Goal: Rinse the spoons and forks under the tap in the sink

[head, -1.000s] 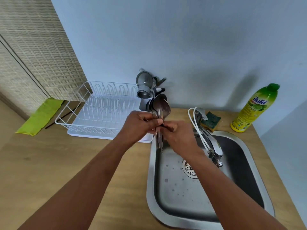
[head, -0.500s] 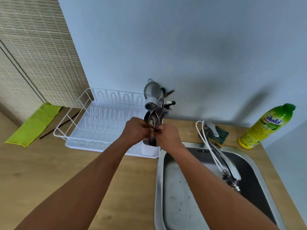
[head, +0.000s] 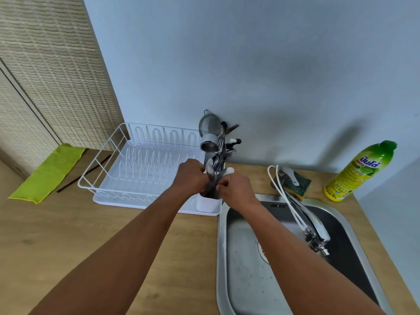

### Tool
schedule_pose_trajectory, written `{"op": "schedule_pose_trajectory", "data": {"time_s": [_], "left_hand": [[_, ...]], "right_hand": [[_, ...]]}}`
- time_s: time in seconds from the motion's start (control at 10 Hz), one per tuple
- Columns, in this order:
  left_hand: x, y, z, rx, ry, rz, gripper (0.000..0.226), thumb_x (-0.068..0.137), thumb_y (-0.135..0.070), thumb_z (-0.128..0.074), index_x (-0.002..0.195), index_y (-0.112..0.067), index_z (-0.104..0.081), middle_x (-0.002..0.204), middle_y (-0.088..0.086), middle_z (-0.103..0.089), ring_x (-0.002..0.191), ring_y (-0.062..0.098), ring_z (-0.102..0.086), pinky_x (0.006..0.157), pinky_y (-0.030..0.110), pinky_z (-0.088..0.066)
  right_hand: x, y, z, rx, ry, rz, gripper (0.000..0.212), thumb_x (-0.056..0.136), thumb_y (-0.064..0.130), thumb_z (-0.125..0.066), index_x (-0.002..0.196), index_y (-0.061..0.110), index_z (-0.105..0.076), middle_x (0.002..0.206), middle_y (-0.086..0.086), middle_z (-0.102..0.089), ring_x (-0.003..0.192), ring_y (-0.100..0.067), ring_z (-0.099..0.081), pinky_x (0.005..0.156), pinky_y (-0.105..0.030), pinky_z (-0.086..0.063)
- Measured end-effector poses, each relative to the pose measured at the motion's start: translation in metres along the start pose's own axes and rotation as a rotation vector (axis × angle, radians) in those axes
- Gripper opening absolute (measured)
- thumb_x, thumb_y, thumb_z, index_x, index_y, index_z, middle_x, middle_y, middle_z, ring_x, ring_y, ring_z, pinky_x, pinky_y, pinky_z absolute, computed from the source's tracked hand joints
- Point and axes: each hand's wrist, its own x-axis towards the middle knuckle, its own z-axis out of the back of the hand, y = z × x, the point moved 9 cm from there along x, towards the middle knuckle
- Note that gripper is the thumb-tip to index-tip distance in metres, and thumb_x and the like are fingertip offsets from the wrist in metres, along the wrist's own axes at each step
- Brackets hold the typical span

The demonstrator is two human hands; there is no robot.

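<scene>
A bundle of spoons and forks (head: pixel 213 176) stands upright in the white cutlery holder (head: pixel 208 204) at the near right corner of the dish rack. My left hand (head: pixel 191 178) is closed around the bundle from the left. My right hand (head: pixel 236 187) pinches it from the right, fingers at the holder's top. The steel sink (head: pixel 247 267) lies to the right, with the tap (head: pixel 316 230) reaching over it; no water is seen running. The lower ends of the cutlery are hidden inside the holder.
A white wire dish rack (head: pixel 141 164) sits on the wooden counter (head: pixel 68 235). Behind the holder stand a strainer, a metal cup (head: pixel 208 143) and other utensils. A sponge (head: pixel 296 184) and a green dish soap bottle (head: pixel 361 171) are behind the sink. A green cloth (head: pixel 47 171) lies far left.
Both hands carried the cutlery bundle from above the sink's left edge leftward and down into the white holder. The view has shifted with them.
</scene>
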Motion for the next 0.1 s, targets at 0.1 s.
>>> {"op": "schedule_pose_trajectory", "data": {"time_s": [0.1], "left_hand": [[-0.0277,0.0174,0.0088,-0.237,-0.089,-0.028,0.027,0.088,-0.007,-0.063,0.063,-0.016,-0.063,0.063,0.011,-0.07,0.05,0.019,-0.066,0.049,0.028,-0.056]], "right_hand": [[-0.0269,-0.0077,0.0111,0.102,-0.138,-0.006,0.016,0.091,0.018,-0.064,0.087,0.014,-0.079,0.085,-0.001,-0.077,0.074,-0.014,-0.064,0.068,-0.025,-0.043]]}}
